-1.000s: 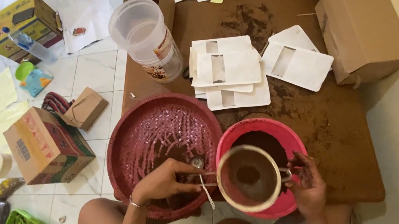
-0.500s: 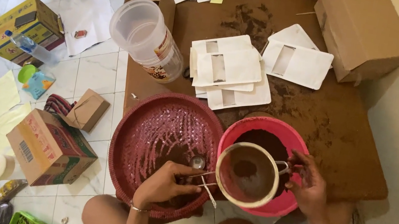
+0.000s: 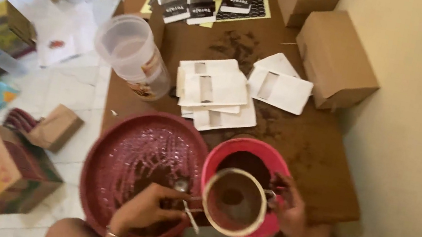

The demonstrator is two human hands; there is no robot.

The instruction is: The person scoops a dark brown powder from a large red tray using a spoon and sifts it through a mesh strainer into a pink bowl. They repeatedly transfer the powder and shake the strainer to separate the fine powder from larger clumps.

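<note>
My right hand grips the handle side of a round sieve with a pale rim, held over a red bowl of brown powder. My left hand holds a metal spoon whose bowl lies beside the sieve, above a large dark-red perforated tray. The tray has brown powder on it near my left hand. Both sit at the near edge of a brown table.
White window pouches lie mid-table, another to their right. A clear plastic jar stands at the table's left edge. Cardboard boxes sit far right by the wall. Black-labelled packets lie at the back. Boxes clutter the floor left.
The view has shifted slightly. My hands keep the sieve and spoon in about the same place over the bowl and tray.
</note>
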